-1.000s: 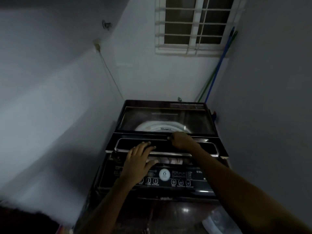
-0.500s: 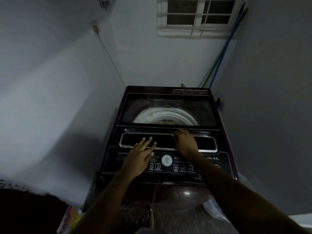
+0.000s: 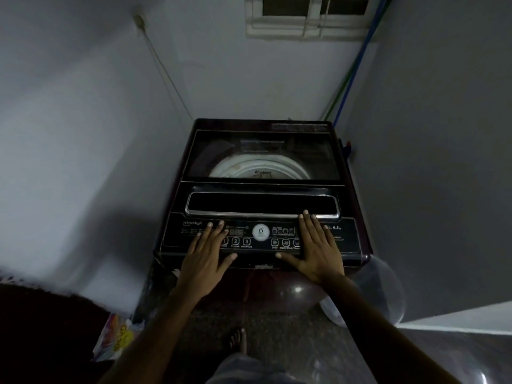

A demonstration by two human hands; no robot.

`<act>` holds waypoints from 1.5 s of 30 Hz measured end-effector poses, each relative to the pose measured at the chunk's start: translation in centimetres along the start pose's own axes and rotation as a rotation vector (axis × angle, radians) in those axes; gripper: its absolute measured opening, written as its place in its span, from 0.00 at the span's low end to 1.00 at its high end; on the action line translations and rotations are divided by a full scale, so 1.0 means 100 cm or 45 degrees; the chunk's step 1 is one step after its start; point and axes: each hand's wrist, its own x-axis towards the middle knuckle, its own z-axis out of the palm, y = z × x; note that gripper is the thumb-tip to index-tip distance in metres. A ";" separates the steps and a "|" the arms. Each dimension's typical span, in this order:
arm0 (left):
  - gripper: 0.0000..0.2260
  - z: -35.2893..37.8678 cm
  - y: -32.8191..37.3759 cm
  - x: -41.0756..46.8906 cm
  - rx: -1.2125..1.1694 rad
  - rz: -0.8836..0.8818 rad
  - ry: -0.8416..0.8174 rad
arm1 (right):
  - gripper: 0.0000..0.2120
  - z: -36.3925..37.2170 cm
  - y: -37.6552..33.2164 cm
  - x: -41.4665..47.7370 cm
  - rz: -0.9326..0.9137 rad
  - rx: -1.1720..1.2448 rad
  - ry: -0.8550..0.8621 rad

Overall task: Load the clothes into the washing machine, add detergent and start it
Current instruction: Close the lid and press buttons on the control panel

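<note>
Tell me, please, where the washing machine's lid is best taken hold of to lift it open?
Probably at the lid's chrome-edged handle recess along its front edge, reached from the front. The recess runs wide across the lid just beyond the control panel, nearest the person, so fingers could likely hook under its lip and lift upward.

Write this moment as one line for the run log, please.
lid: closed | left hand: flat on control panel | right hand: flat on panel, fingertips at lid handle | display: dark

Dim, murky picture; wide-angle bending, blurred edges.
</note>
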 end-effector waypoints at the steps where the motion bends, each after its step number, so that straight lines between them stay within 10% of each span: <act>1: 0.30 0.000 -0.001 -0.003 -0.022 0.008 0.006 | 0.53 0.001 0.000 -0.004 0.007 -0.007 -0.004; 45: 0.33 -0.009 -0.021 0.014 0.068 0.282 -0.049 | 0.69 -0.009 -0.008 0.004 0.163 0.094 -0.128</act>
